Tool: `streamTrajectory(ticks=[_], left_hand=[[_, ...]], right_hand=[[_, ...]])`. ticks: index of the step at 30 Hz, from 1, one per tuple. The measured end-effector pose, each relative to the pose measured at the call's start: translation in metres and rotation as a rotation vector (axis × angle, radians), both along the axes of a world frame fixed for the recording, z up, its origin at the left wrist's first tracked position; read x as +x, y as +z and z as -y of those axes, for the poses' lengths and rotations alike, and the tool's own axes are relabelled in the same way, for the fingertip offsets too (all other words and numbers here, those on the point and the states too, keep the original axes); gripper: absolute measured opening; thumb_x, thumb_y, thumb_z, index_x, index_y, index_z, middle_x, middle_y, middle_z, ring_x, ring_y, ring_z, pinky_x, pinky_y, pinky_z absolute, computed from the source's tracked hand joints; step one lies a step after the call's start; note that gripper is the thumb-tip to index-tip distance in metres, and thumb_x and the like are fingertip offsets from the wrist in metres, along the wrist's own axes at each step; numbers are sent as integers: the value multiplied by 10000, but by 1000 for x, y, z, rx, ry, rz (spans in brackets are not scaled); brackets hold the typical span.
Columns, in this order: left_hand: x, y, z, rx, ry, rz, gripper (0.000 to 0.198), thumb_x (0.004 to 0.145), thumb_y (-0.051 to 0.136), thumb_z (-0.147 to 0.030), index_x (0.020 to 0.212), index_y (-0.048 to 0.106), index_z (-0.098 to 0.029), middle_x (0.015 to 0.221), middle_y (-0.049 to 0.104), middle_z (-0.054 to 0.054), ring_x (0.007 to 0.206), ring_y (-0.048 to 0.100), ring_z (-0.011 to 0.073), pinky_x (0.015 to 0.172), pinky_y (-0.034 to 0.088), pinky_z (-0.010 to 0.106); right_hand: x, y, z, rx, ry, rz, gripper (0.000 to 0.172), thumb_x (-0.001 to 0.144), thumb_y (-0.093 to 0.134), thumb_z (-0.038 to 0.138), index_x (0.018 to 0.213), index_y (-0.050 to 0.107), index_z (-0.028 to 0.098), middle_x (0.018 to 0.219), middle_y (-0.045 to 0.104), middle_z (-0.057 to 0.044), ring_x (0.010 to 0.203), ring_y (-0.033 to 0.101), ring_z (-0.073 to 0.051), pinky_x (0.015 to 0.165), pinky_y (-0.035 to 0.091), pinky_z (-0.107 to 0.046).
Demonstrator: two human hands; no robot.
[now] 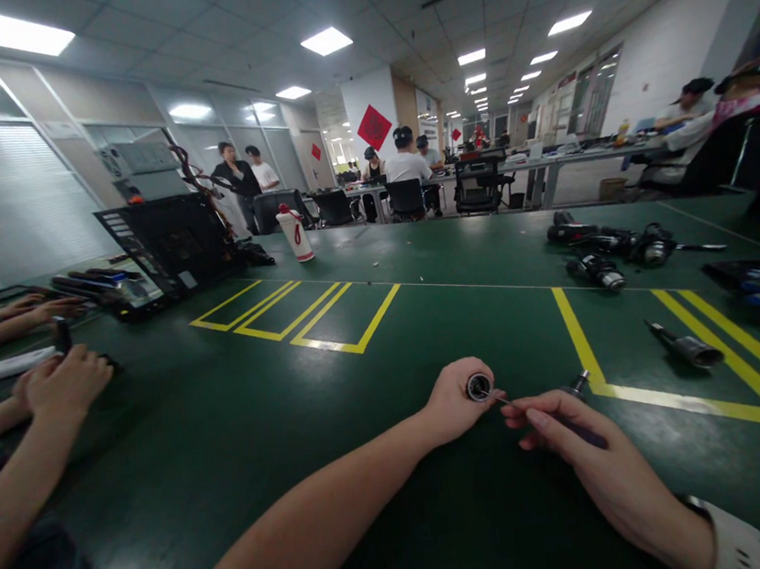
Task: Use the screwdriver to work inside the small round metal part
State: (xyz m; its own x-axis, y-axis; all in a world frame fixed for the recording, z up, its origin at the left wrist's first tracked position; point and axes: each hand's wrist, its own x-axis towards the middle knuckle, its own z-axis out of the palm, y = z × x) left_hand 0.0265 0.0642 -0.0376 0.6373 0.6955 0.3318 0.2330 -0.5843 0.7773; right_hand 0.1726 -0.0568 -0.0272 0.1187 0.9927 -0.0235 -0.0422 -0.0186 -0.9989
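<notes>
My left hand point(458, 397) is wrapped round a dark cylindrical part point(471, 390), its round hollow end facing me. My right hand point(568, 432) grips the dark handle of a thin screwdriver point(587, 434). The screwdriver's narrow shaft reaches to the cylinder's open end; how deep the tip sits inside cannot be made out. Just behind the right hand lies a dark part with a metal tip point(580, 383), half hidden by the fingers. Farther right, a grey cup-shaped part with a stem point(693, 351) rests on its side between yellow tape lines.
Several black power-tool-like parts point(648, 244) lie at the back right of the green table point(246, 430). A white bottle with a red lid point(296, 235) stands at the back. Black equipment point(171, 245) stands at left. A co-worker's hands point(70, 382) are at the left edge.
</notes>
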Motion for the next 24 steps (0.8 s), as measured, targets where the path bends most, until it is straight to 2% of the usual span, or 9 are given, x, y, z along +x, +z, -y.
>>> streamTrajectory(ticks=[7,11,14,17,19,22,24], left_hand=[[0,-3,-2,-8,-19,28,182,698,682,-208,661,515,-145,666,496,-32,618,469,90,594,402,207],[1,-4,-3,93,19,-66,166,723,660,-233,656,531,-152,672,519,-21,653,491,111,658,413,242],[0,-3,-3,175,-19,-114,130,736,646,-222,671,553,-158,698,548,-11,699,514,128,727,412,273],[0,-1,-3,170,-74,-133,106,730,646,-194,684,557,-159,738,565,4,741,526,143,744,420,280],[-1,0,-3,165,-105,-146,106,723,650,-175,686,552,-161,757,570,9,775,531,153,809,421,308],[-1,0,-4,164,-123,-165,99,725,640,-148,703,545,-169,772,576,-2,826,540,156,991,323,404],[-1,-1,-6,155,-114,-165,97,726,634,-137,719,544,-172,789,576,-10,848,546,152,1048,245,443]], right_hand=[[-1,0,-1,-14,9,-35,225,814,593,392,918,689,217,977,668,-53,906,621,-224,767,513,-370],[-2,-1,-1,15,-12,11,231,797,611,395,915,692,212,944,680,-53,871,628,-221,762,512,-366],[-1,-2,-2,-7,-19,33,241,791,620,396,937,689,218,974,683,-52,872,635,-219,764,514,-363],[2,1,-3,-21,-17,-4,236,783,627,398,897,702,206,946,693,-57,877,641,-226,759,513,-360],[5,3,-5,-37,-20,-54,226,773,638,394,847,709,194,900,701,-59,873,644,-229,755,510,-356],[7,5,-7,-73,-17,-150,207,762,653,375,812,709,181,872,708,-62,860,648,-226,758,509,-356],[8,5,-7,-89,-7,-204,194,767,651,359,810,706,178,869,711,-65,850,649,-221,766,508,-361]])
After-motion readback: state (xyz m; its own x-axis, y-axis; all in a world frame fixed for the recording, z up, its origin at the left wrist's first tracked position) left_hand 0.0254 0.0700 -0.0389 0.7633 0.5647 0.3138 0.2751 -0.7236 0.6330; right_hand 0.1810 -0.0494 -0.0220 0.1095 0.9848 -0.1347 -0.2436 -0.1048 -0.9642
